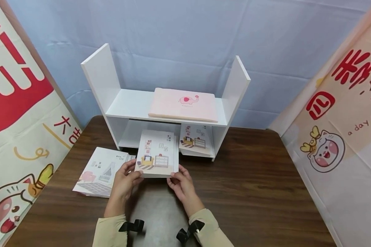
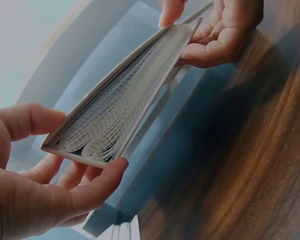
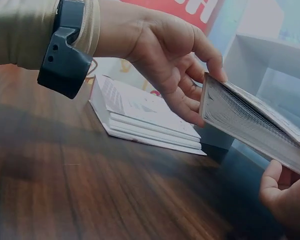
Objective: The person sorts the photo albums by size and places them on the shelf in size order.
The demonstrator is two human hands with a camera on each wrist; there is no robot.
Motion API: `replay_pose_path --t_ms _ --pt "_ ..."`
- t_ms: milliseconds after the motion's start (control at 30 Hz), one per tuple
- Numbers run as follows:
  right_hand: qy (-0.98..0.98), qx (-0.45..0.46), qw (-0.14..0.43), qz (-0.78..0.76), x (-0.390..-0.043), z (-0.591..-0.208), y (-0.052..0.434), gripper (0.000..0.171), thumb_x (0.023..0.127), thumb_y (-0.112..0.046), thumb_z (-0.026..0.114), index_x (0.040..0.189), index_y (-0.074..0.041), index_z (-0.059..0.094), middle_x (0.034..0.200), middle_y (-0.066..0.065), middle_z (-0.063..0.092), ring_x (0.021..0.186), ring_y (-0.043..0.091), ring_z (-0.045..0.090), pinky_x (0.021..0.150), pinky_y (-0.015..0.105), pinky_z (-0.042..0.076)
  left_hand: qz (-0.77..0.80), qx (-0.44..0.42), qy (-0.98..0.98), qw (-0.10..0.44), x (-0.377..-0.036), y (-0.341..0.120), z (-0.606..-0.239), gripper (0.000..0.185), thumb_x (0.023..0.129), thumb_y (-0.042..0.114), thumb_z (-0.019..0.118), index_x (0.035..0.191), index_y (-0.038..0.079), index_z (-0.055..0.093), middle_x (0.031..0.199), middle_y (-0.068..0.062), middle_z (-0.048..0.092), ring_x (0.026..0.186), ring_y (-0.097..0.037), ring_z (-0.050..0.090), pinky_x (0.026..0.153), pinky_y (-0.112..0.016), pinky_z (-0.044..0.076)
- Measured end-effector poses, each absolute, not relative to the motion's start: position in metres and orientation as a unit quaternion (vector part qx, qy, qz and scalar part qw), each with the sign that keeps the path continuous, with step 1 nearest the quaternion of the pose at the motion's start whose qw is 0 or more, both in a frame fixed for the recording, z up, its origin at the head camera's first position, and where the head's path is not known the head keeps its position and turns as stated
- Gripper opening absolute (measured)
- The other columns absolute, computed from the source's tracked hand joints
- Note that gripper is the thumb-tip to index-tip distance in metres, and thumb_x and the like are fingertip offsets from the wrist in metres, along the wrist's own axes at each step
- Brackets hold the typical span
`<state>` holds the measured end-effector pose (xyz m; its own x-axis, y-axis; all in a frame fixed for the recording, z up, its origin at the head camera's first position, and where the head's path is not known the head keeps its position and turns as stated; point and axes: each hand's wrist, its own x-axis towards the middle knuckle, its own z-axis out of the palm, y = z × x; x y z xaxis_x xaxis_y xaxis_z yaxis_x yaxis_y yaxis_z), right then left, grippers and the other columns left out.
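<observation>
A white hardcover book (image 1: 157, 149), printed with a yellow armchair and a dresser, is raised above the table at the front of the lower shelf. My left hand (image 1: 124, 180) grips its near left corner, thumb on the cover and fingers below. At the near right corner, my right hand (image 1: 183, 187) pinches it the same way. The left wrist view shows the thick block of pages (image 2: 125, 95) between the covers. Left of my left hand lies a stack of white books (image 1: 100, 171). A similar book (image 1: 198, 137) lies inside the lower shelf at right.
A white two-level shelf (image 1: 130, 103) with tall side panels stands at the back of the dark wooden table (image 1: 250, 185). On its upper board lies a pink book with an elephant (image 1: 183, 104). Printed cloths hang at both sides, and a blue cloth (image 1: 179, 37) hangs behind.
</observation>
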<state>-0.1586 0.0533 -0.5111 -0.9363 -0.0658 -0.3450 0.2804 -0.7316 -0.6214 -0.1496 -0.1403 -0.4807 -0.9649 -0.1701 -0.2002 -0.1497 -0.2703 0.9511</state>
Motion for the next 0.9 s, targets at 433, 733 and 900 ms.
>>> replay_pose_path --t_ms 433,733,900 --pt "0.328 0.165 0.11 -0.924 -0.181 -0.513 0.055 0.048 0.081 0.014 0.045 0.126 -0.001 0.037 0.094 0.01 0.056 0.073 0.017 0.053 0.07 0.033 0.045 -0.782 0.105 -0.614 -0.019 -0.176 -0.146 -0.481 0.054 0.082 -0.012 0.056 0.132 -0.004 0.039 0.113 -0.018 0.047 0.078 -0.012 0.058 0.069 -0.032 0.053" --pt "0.315 0.164 0.101 -0.929 -0.193 -0.512 0.054 0.043 0.079 0.016 0.046 0.117 -0.003 0.042 0.089 0.008 0.056 0.072 0.017 0.05 0.067 0.031 0.043 -0.787 0.104 -0.607 -0.025 -0.193 -0.145 -0.487 0.055 0.08 -0.014 0.054 0.132 -0.005 0.039 0.114 -0.018 0.048 0.082 -0.015 0.059 0.069 -0.036 0.053" --pt "0.314 0.173 0.093 -0.929 -0.197 -0.511 0.055 0.047 0.078 0.016 0.048 0.12 -0.003 0.041 0.09 0.009 0.054 0.07 0.017 0.05 0.065 0.03 0.043 -0.794 0.11 -0.597 -0.026 -0.2 -0.143 -0.489 0.056 0.079 -0.014 0.054 0.133 -0.003 0.038 0.116 -0.018 0.047 0.084 -0.016 0.058 0.071 -0.037 0.053"
